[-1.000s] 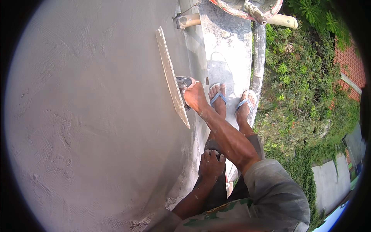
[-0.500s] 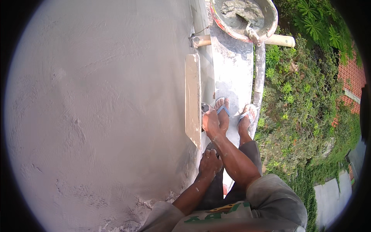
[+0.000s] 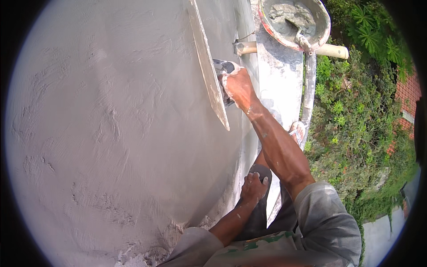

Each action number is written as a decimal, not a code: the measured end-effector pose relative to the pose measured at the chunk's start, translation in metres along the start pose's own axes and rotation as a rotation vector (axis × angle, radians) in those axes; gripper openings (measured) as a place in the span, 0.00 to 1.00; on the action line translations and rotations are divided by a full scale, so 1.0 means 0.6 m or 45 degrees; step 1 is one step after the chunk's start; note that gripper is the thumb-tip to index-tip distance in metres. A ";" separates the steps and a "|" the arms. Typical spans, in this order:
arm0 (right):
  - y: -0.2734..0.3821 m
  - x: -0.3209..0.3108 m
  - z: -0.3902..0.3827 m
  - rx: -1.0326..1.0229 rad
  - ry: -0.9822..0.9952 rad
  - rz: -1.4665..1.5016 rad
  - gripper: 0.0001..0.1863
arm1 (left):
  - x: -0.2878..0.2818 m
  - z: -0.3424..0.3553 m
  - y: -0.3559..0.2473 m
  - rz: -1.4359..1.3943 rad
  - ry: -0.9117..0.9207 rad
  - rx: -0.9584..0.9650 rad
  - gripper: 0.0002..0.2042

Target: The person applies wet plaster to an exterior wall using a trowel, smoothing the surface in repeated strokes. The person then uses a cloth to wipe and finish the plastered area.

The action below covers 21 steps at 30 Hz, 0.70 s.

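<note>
My right hand (image 3: 239,87) grips the dark handle of a plastering float (image 3: 208,66), whose long plate is smeared with pale mortar. Its plate stands tilted by the wet grey plastered wall (image 3: 120,111); I cannot tell whether its edge touches the plaster. Lower down, my left hand (image 3: 254,188) rests by my dark-trousered knee with curled fingers. Whatever lies inside those fingers, if anything, is hidden. Both hands and forearms carry flecks of mortar.
A narrow, whitened plank (image 3: 280,75) lies under my feet along the wall. At its far end stands a bucket (image 3: 321,40) of wet mortar, near a crossing bamboo pole (image 3: 333,51). Another pole (image 3: 308,98) borders the outer side, with shrubs (image 3: 356,111) beyond and below.
My right hand has carried the float up and away from my feet along the wall, and its plate has tipped. My left hand stays by the knee; the view has shifted slightly.
</note>
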State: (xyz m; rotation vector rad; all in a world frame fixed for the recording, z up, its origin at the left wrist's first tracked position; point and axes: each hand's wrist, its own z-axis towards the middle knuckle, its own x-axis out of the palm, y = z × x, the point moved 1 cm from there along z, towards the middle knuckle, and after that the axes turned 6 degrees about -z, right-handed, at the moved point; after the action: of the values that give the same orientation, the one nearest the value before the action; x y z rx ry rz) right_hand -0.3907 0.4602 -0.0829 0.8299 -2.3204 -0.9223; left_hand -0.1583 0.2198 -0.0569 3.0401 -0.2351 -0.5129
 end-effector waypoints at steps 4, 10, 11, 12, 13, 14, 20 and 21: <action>0.025 0.034 -0.177 -0.156 0.165 -0.296 0.26 | 0.024 -0.021 -0.002 0.105 -0.453 0.299 0.26; -0.012 0.023 -0.321 -0.173 0.490 0.111 0.16 | 0.047 0.020 0.047 -0.034 -0.483 0.377 0.18; -0.023 0.003 -0.321 -0.052 0.540 0.165 0.15 | 0.050 0.029 0.058 -0.127 -0.479 0.434 0.18; -0.032 -0.016 -0.313 -0.066 0.426 0.150 0.15 | 0.051 0.038 0.067 -0.219 -0.463 0.485 0.18; -0.045 -0.053 -0.302 0.015 0.306 0.007 0.16 | 0.050 0.044 0.072 -0.310 -0.439 0.540 0.18; -0.057 -0.093 -0.286 0.041 0.269 0.202 0.17 | 0.045 0.054 0.069 -0.405 -0.415 0.611 0.18; -0.145 -0.235 -0.188 0.591 -0.113 0.422 0.19 | -0.050 0.070 -0.056 -1.585 0.177 0.197 0.19; -0.155 -0.245 -0.175 0.609 -0.116 0.450 0.19 | -0.076 0.070 -0.083 -1.717 0.273 0.170 0.20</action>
State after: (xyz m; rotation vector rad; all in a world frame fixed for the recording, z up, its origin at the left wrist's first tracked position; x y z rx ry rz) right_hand -0.1905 0.4629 -0.1164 0.5263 -2.6964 -0.2602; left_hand -0.2075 0.2752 -0.0854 2.8485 1.8818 -0.1439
